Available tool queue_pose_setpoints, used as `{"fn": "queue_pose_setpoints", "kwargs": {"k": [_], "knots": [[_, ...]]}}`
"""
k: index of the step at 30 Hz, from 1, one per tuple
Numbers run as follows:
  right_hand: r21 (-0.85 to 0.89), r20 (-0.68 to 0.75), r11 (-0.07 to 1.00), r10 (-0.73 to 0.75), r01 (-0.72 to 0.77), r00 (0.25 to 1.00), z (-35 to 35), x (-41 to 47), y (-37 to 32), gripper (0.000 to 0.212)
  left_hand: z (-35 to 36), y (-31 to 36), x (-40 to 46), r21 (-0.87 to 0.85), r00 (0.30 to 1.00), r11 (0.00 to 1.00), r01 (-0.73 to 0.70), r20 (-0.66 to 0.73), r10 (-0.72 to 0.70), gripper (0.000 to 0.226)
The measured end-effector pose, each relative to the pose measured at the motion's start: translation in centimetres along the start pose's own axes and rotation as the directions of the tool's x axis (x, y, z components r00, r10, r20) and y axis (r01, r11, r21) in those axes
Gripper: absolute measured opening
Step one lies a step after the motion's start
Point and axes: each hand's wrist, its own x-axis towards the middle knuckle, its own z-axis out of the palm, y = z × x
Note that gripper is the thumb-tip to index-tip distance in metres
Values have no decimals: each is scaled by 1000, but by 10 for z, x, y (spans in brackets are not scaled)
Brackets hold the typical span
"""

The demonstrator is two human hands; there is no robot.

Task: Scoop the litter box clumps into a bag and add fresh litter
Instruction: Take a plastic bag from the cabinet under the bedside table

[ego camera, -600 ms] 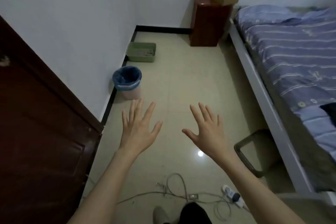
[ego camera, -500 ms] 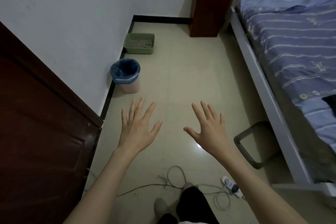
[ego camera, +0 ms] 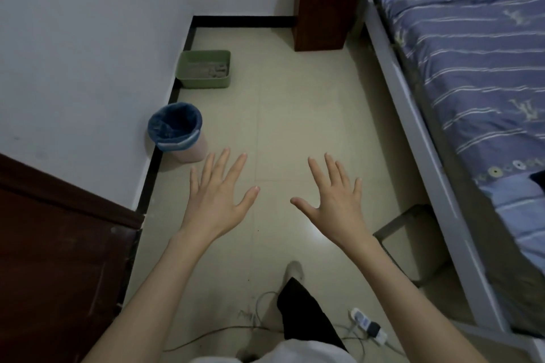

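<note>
A green litter box (ego camera: 203,82) sits on the floor against the left wall near the far corner, with grey litter and some clumps inside. Closer along the same wall stands a pink bin lined with a blue bag (ego camera: 176,130). My left hand (ego camera: 219,197) and my right hand (ego camera: 334,199) are stretched out in front of me, palms down, fingers spread, holding nothing. Both hang over bare floor well short of the litter box. No scoop or litter supply is visible.
A bed with a striped blue cover (ego camera: 472,74) runs along the right side. A dark wooden cabinet (ego camera: 323,6) stands at the far wall. A brown door (ego camera: 59,259) is at the left. Cables and a power strip (ego camera: 367,326) lie by my feet. A stool frame (ego camera: 392,227) sits beside the bed.
The view has advanced and tilted down; the litter box and bin appear nearer. One foot has stepped forward into view. Both hands stay spread and empty.
</note>
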Motion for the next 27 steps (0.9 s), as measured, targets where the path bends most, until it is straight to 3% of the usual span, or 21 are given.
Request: {"fn": "queue_pose_setpoints", "kwargs": {"k": [10, 27], "knots": [[-95, -29, 995, 3, -6, 1000, -76, 129, 75, 82, -14, 65, 152, 49, 997, 997, -65, -36, 67, 79], [-100, 13, 994, 43, -42, 999, -152, 438, 120, 82, -23, 98, 480, 4, 998, 998, -66, 18, 66, 84]]}}
